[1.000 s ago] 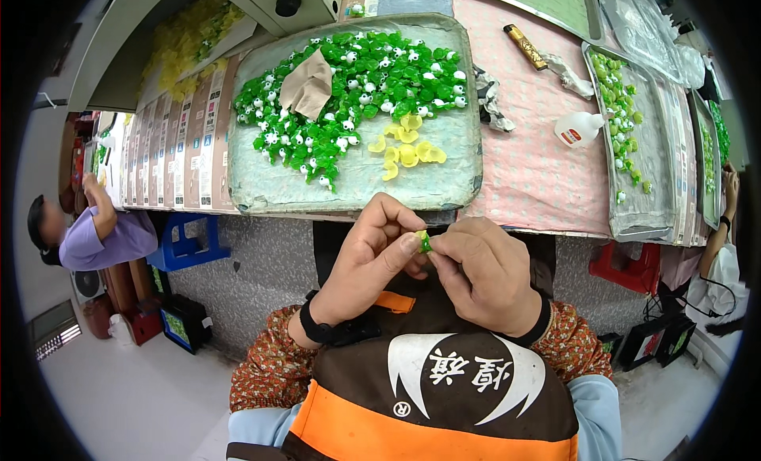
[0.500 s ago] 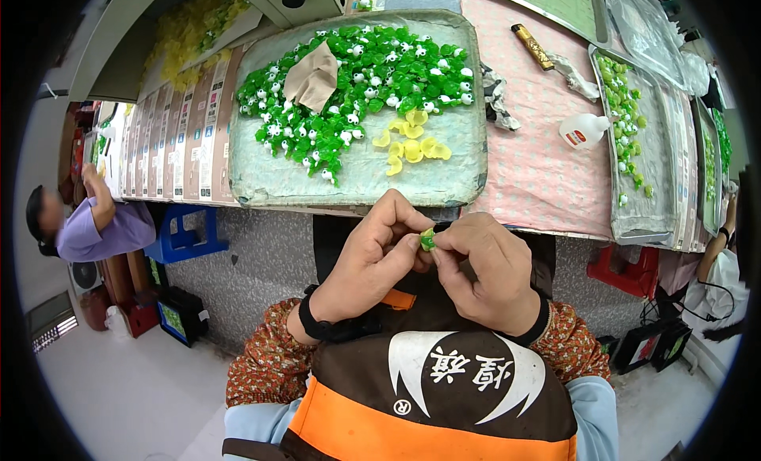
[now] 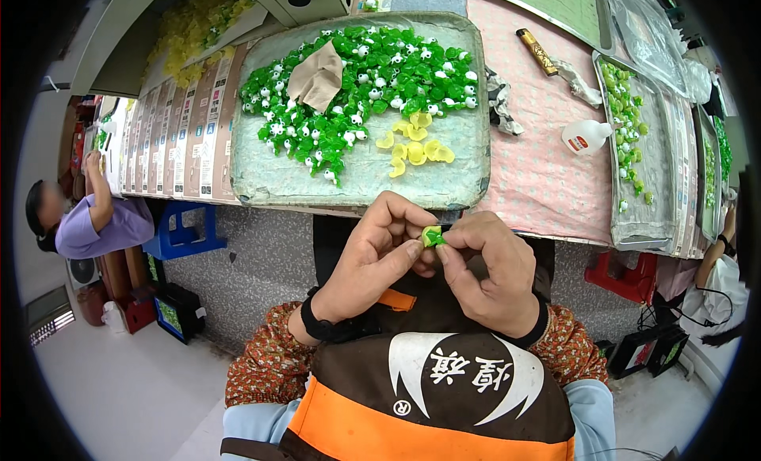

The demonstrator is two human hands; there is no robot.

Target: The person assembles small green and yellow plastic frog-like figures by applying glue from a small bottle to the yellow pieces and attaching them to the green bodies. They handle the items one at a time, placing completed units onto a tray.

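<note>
Between the fingertips of both hands is a small green and yellow plastic piece point(image 3: 432, 237), held just off the table's front edge. My left hand point(image 3: 379, 251) pinches it from the left, and my right hand point(image 3: 490, 267) grips its right side with thumb and forefinger. Beyond them lies a cloth-lined tray point(image 3: 261, 179), heaped with green plastic pieces point(image 3: 372, 72) that carry white, eye-like balls. A few yellow cup-shaped pieces point(image 3: 415, 152) sit at the heap's near right. A folded beige cloth point(image 3: 315, 76) rests on top of the heap.
Right of the tray are a white squeeze bottle point(image 3: 585, 136), a dark gold-patterned tube point(image 3: 537, 51) and a crumpled rag point(image 3: 502, 104). Another tray point(image 3: 662, 175) holds green pieces. Yellow pieces point(image 3: 194, 33) fill a box at the back left. A co-worker in purple point(image 3: 107, 227) sits at far left.
The green and yellow piece has turned and shows more of itself between my fingertips. My right fingers have shifted slightly to the right. The co-worker's raised hand at left has moved up.
</note>
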